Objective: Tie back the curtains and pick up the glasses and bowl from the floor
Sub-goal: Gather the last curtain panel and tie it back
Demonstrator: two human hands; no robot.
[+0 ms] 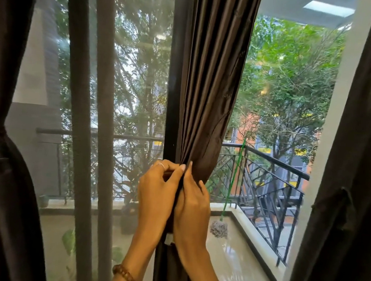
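Centre of frame: middle curtain [208,87] gathered into narrow bunch at window frame. Left hand [154,193] and right hand [192,204] side by side, fingers [178,168] clamped on gathered fabric. Left-edge curtain [0,171] tied with band. Right-edge curtain [347,195] hangs. Mop [219,228] on balcony, lower right

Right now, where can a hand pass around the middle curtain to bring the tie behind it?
Right of the middle curtain it looks open toward the balcony railing, so a hand could likely pass there. Left is tight: the dark window frame sits right against the folds. The front is crowded, with the left hand and right hand both pinching the gathered fabric.
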